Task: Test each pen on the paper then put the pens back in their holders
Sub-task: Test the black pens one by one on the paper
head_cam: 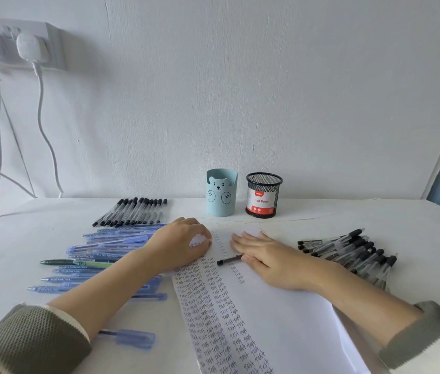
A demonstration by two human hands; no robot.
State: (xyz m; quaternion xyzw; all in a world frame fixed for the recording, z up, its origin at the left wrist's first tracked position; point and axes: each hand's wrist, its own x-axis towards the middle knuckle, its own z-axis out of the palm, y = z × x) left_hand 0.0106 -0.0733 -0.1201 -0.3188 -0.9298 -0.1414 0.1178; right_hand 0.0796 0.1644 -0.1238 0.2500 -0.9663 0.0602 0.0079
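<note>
From my remote seat, both hands are on the paper (289, 306), a sheet with columns of handwritten "Test" down its left side. The left hand (183, 240) sits at the sheet's far left corner with its fingers curled down; I cannot tell whether they pinch the edge or only press it, though either would steady the page. The right hand (264, 256) lies flat with its fingers straight, gripping nothing. One black pen (229, 260) lies on the sheet with its near end at the thumb.

On the white table (415, 225), the bear-faced blue holder (221, 195) and the black mesh holder (263, 195) stand by the wall with no pens showing above their rims. Blue pens (111, 244), a green pen (59, 262) and a row of black capped pens (135, 211) lie to the left, and a heap of black pens (348, 252) to the right. I judge they are sorted that way for return.
</note>
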